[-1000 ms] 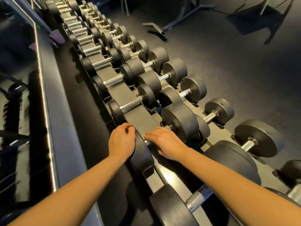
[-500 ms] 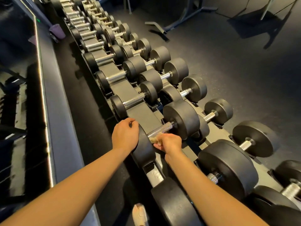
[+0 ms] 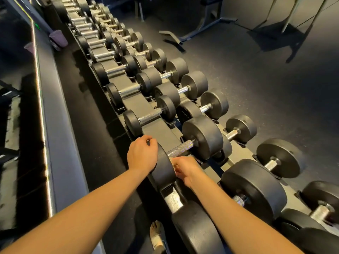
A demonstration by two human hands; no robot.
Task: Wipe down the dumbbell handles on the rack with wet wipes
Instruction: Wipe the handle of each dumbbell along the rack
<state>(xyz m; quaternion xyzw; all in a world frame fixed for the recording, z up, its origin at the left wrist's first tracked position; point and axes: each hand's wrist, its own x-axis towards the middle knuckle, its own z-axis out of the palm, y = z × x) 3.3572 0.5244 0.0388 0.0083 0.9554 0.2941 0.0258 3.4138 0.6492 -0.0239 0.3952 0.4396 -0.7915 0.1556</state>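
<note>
Item: dumbbell head (image 3: pixel 165 167) was gripped by left hand (image 3: pixel 142 154); handle (image 3: pixel 180 148) was clasped at its near end by right hand (image 3: pixel 185 169). Full knurled length was best covered with twisting strokes.

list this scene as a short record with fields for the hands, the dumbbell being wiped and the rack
place: gym, long dumbbell rack running away from the camera
left hand: fingers curled over the rim of the near weight head
right hand: curled round the near end of the handle, a pale wipe just showing at its fingers
handle: knurled metal, far part bare
other: purple cup by the ledge, far left
</note>
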